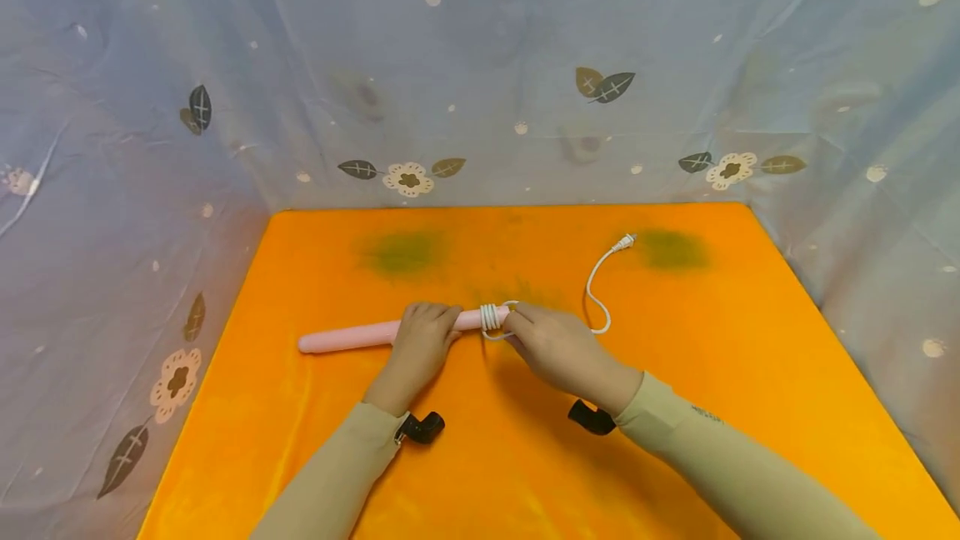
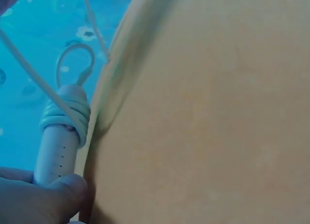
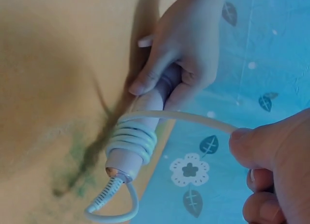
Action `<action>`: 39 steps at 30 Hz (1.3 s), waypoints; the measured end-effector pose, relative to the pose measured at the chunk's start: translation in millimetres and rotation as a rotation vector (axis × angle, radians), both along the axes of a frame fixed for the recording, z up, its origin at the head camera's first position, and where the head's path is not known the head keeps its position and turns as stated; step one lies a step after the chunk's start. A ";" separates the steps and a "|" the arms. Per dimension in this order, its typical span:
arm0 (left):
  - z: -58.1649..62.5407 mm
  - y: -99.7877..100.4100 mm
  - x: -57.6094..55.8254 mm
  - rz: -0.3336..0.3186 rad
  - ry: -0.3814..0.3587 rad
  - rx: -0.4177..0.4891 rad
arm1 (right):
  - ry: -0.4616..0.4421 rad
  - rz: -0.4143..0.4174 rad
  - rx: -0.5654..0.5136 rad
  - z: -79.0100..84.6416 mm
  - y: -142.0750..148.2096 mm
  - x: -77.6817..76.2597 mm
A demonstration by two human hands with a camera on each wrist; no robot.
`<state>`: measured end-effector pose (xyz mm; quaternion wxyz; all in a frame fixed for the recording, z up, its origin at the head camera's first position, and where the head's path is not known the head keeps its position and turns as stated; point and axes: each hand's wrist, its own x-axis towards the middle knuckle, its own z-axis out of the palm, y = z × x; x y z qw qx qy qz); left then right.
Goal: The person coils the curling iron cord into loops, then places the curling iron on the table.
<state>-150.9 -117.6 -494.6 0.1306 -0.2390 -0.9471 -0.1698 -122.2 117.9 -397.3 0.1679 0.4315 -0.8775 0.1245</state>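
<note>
A pink curling iron (image 1: 348,337) lies crosswise in front of me, its rounded tip to the left. My left hand (image 1: 422,342) grips it around the middle, thumb along the handle (image 2: 54,156). Several turns of white power cord (image 3: 131,142) wrap the handle near its right end, where a loop hangs from the ribbed cord sleeve (image 3: 107,192). My right hand (image 1: 562,348) pinches the cord between thumb and fingers. In the right wrist view, that stretch of cord runs taut from the coils to the right hand (image 3: 281,161).
Beyond the right hand, the cord's loose end curves across the orange-covered table (image 1: 712,340) to a white two-pin plug (image 1: 624,242). Patterned curtains (image 1: 510,40) hang behind the table and along both sides. Black wrist mounts (image 1: 424,427) sit at both cuffs.
</note>
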 end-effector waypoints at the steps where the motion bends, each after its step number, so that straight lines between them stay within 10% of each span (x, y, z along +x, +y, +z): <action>1: -0.7 0.7 -0.9 -0.003 -0.001 0.000 | 0.001 0.001 -0.001 0.2 0.3 -0.5; 22: 4.3 1.2 6.6 -0.041 0.011 -0.017 | 0.051 -0.023 -0.080 5.5 10.7 -27.9; 39: 10.8 17.9 33.7 -0.176 0.168 0.001 | -0.162 -0.111 -0.075 10.6 10.8 -58.6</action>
